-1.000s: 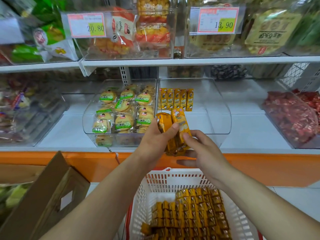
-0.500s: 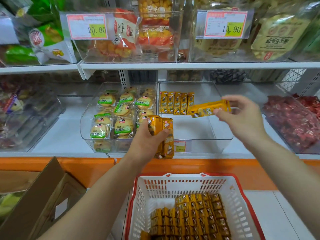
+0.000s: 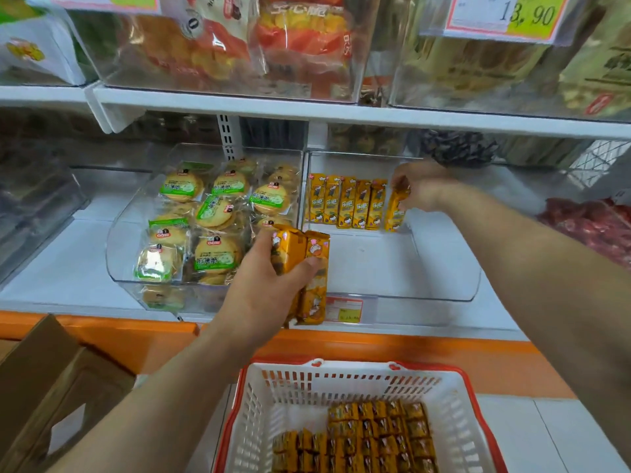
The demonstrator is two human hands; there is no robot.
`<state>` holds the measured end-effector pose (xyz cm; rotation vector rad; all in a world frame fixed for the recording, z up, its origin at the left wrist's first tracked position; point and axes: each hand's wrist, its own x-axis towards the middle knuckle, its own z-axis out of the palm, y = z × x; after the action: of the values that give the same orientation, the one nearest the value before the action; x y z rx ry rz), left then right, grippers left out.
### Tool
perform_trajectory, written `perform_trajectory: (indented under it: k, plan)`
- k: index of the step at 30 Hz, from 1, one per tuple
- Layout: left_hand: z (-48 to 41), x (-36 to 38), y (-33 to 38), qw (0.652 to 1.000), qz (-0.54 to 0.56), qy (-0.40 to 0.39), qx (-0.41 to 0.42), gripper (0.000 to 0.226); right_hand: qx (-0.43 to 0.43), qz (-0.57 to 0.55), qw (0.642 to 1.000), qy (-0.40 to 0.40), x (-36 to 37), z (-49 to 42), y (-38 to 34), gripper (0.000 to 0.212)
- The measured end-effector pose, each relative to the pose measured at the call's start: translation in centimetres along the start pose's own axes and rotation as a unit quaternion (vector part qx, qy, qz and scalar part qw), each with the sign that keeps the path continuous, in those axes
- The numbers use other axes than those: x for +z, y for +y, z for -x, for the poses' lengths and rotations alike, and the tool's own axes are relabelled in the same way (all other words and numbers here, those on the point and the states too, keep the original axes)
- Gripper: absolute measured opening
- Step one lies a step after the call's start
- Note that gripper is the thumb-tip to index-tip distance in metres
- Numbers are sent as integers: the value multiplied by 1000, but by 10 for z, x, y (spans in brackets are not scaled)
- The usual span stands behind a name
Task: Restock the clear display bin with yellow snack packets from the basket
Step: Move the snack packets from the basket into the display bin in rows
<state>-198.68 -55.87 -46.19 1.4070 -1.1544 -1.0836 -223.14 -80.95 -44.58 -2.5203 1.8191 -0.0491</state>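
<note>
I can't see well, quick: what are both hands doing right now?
Left hand: holding a bunch of yellow packets.
Right hand: pinching one yellow packet inside the clear bin.

My left grip covers half the packets it holds. The basket is cut off at the bottom edge. The price tag print is blurred.

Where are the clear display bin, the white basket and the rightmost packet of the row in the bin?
clear display bin (image 3: 426, 285): head view, on its front wall.
white basket (image 3: 341, 382): head view, on its far wall.
rightmost packet (image 3: 395, 213): head view, on the wrapper's lower half.
</note>
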Motion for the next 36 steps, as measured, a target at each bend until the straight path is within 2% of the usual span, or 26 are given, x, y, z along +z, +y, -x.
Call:
perform_trajectory:
  k: [2,6,13,16,19,21,23,24,25,27,28,29,32,36]
  plan:
    - [-2,2,-2,1000,-5,2,-10,32,3,3,1000,-1,2,-12,1,36]
    - [-6,3,-7,1000,10,6,-11,28,0,30,1000,0,10,-29,0,36]
    - [-4,7,-7,1000,5,12,-24,34,30,61,997,43,24,-30,-3,28]
    - [-1,12,-4,999,1,13,-29,35,44,82,994,56,16,-18,-7,32]
    - [3,17,0,999,7,7,-34,28,57,38,996,61,-5,10,-17,39]
    - [8,20,4,999,10,3,-49,25,34,-55,993,97,-15,47,-28,35]
    - [12,22,8,998,19,3,-63,25,14,-218,969,120,-16,103,-43,17]
    - [15,23,11,997,27,2,-67,25,7,-312,945,101,-15,133,-52,11]
    - [17,24,13,997,39,-2,-70,24,-1,-410,910,62,-14,162,-62,10]
    - [24,30,18,993,82,-22,-83,25,-9,-552,834,-20,-11,216,-81,23]
    - [27,32,19,989,112,-34,-89,26,-6,-587,808,-42,-8,232,-89,28]
    - [31,36,20,984,141,-46,-95,28,1,-601,797,-50,-4,247,-97,32]
    - [43,45,22,972,194,-74,-108,30,4,-587,808,-44,1,267,-109,40]
    - [53,50,27,972,206,-70,-92,25,31,-636,770,-44,-4,271,-99,38]
